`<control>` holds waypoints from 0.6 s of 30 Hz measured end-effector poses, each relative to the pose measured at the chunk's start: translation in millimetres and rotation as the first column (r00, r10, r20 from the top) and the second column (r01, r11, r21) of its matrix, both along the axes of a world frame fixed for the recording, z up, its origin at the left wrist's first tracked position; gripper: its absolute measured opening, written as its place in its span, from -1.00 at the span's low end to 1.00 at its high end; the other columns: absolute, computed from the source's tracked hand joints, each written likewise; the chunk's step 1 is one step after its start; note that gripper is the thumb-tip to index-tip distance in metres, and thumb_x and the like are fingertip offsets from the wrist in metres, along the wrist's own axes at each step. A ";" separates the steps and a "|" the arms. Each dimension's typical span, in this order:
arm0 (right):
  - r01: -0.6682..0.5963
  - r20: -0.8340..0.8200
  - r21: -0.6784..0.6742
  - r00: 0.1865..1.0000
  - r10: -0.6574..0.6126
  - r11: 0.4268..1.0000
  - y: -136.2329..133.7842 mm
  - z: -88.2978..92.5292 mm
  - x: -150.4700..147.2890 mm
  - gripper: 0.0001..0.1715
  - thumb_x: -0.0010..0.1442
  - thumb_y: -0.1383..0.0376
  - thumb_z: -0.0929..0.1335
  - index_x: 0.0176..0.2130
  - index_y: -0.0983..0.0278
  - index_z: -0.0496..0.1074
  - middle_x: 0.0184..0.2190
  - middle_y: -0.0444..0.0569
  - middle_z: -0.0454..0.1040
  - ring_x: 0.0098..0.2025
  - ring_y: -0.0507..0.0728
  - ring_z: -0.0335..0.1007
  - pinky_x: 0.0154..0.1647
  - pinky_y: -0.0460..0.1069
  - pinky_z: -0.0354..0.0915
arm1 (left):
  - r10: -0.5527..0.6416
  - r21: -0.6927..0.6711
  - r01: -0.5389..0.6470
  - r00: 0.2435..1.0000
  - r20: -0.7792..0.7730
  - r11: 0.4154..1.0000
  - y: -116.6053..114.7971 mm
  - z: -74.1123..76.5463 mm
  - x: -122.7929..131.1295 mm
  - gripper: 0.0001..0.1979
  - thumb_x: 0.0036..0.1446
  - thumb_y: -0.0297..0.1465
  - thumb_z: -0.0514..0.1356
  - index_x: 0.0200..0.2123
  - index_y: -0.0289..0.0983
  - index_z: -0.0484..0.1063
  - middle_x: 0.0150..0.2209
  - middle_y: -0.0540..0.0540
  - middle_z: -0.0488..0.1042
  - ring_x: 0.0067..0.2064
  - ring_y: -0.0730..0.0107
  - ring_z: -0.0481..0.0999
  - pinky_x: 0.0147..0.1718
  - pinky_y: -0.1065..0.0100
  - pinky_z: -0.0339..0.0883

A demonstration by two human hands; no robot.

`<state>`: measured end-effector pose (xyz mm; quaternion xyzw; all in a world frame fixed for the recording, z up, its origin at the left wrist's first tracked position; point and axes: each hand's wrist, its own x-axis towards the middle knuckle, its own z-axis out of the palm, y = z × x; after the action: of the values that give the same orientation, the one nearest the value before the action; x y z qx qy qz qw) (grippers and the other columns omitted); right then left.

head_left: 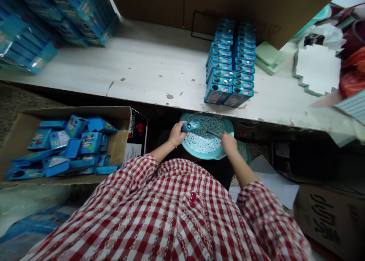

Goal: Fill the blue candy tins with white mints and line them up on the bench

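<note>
A blue tin [189, 126] is gripped in the fingers of the left hand [176, 134]; a thin metal scraper [213, 133] is pinched by the right hand [228, 143], over a teal tray [219, 154] of mints [199, 142].

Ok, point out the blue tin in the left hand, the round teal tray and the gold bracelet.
Blue tin [190, 126]: head view, on its side panel.
Round teal tray [205, 157]: head view, on its front rim.
Gold bracelet [172, 143]: head view, on its band at the wrist.

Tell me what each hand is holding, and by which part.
The left hand grips a blue tin by one end; the right hand holds a slim grey tool by its near end.
</note>
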<state>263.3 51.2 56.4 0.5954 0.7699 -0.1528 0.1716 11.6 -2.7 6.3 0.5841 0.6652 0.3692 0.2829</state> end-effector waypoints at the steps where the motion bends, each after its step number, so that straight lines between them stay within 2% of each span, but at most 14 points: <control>1: 0.016 -0.027 -0.022 0.999 -0.017 1.000 -3.2 -17.1 -7.5 -0.54 0.22 0.47 0.15 -0.03 0.30 0.48 -0.11 0.13 0.48 -0.12 0.12 0.41 -0.18 -0.08 0.27 | 0.020 0.003 -0.020 1.000 0.008 1.000 -0.9 0.3 -2.4 -0.59 -0.05 -0.48 0.20 -0.05 -0.24 0.36 -0.08 -0.13 0.48 -0.07 0.19 0.45 -0.02 0.17 0.31; 3: 0.029 -0.104 -0.059 0.994 -0.036 0.998 -9.8 -45.0 -27.3 -0.59 0.22 0.45 0.16 -0.08 0.30 0.50 -0.18 0.08 0.51 -0.16 0.09 0.42 -0.19 -0.10 0.27 | 0.055 0.009 -0.055 0.998 0.028 0.998 -2.4 1.2 -6.5 -0.60 -0.04 -0.47 0.21 -0.06 -0.25 0.36 -0.08 -0.13 0.48 -0.07 0.20 0.45 -0.03 0.19 0.32; 5: 0.022 -0.178 -0.082 0.983 -0.036 0.996 -13.6 -63.6 -46.0 -0.60 0.21 0.44 0.18 -0.09 0.29 0.50 -0.23 0.03 0.54 -0.18 0.08 0.41 -0.19 -0.12 0.27 | 0.078 0.010 -0.079 0.996 0.050 0.997 -3.5 2.0 -9.4 -0.60 -0.04 -0.47 0.22 -0.06 -0.26 0.35 -0.08 -0.13 0.48 -0.07 0.21 0.45 -0.02 0.20 0.32; 7: 0.036 -0.303 -0.123 0.950 -0.072 0.992 -13.6 -74.7 -57.2 -0.60 0.17 0.44 0.19 -0.10 0.31 0.50 -0.27 -0.01 0.55 -0.19 0.07 0.41 -0.19 -0.13 0.27 | 0.098 0.006 -0.098 0.993 0.071 0.995 -4.1 2.8 -11.6 -0.61 -0.04 -0.47 0.23 -0.07 -0.27 0.35 -0.09 -0.13 0.48 -0.08 0.22 0.46 -0.03 0.21 0.33; 9: 0.104 -0.478 -0.224 0.855 -0.203 0.969 -12.0 -80.2 -59.2 -0.61 0.12 0.45 0.20 -0.15 0.34 0.52 -0.34 -0.04 0.56 -0.25 0.06 0.40 -0.22 -0.12 0.29 | 0.113 0.001 -0.114 0.989 0.091 0.993 -4.3 3.4 -13.4 -0.62 -0.03 -0.45 0.23 -0.07 -0.28 0.35 -0.11 -0.12 0.49 -0.10 0.23 0.47 -0.05 0.22 0.34; 12: 0.188 -0.623 -0.373 0.675 -0.395 0.909 -11.4 -78.1 -48.1 -0.64 0.06 0.44 0.21 -0.24 0.37 0.54 -0.42 -0.06 0.54 -0.38 0.03 0.38 -0.31 -0.11 0.31 | 0.138 0.008 -0.139 0.985 0.104 0.990 -3.7 4.1 -16.4 -0.62 -0.01 -0.42 0.25 -0.07 -0.27 0.35 -0.14 -0.10 0.50 -0.12 0.26 0.48 -0.07 0.25 0.35; 15: 0.203 -0.635 -0.397 0.643 -0.427 0.895 -11.5 -61.1 -27.4 -0.64 0.05 0.41 0.22 -0.25 0.38 0.55 -0.40 -0.04 0.53 -0.43 0.01 0.37 -0.35 -0.11 0.31 | 0.154 0.020 -0.156 0.983 0.099 0.987 -1.3 3.8 -18.3 -0.62 -0.01 -0.41 0.25 -0.07 -0.26 0.34 -0.14 -0.09 0.50 -0.12 0.26 0.48 -0.07 0.26 0.35; 18: 0.180 -0.673 -0.370 0.625 -0.396 0.912 -6.8 -31.4 -6.5 -0.62 0.00 0.39 0.25 -0.23 0.36 0.57 -0.42 -0.04 0.53 -0.46 0.03 0.34 -0.39 -0.08 0.32 | 0.141 0.017 -0.143 0.987 0.076 0.990 2.1 2.8 -15.4 -0.61 -0.02 -0.44 0.24 -0.06 -0.26 0.35 -0.12 -0.11 0.49 -0.11 0.24 0.47 -0.06 0.24 0.35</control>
<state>256.9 44.4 25.0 0.5705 0.6383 -0.5069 -0.1011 -3.9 -0.6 9.1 0.5241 0.6899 0.4174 0.2739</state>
